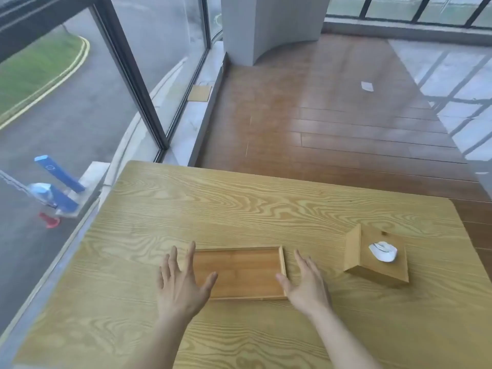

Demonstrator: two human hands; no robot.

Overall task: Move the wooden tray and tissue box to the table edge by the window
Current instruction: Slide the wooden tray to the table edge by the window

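Observation:
A shallow, empty wooden tray (pixel 241 271) lies flat on the light wood-grain table (pixel 239 209), near the front middle. My left hand (pixel 182 284) hovers over the tray's left end, fingers spread, thumb above the tray floor. At the tray's right end is my right hand (pixel 306 284), also spread, its thumb at the right rim. Neither hand grips anything. A wooden tissue box (pixel 375 258) with a white tissue (pixel 383 251) poking from its top stands to the right of the tray, turned at an angle.
The window (pixel 80 102) with dark frames runs along the table's left edge, above a pale sill (pixel 191 121). Beyond the table's far edge is dark wooden floor (pixel 332 123) and a white column (pixel 269 22).

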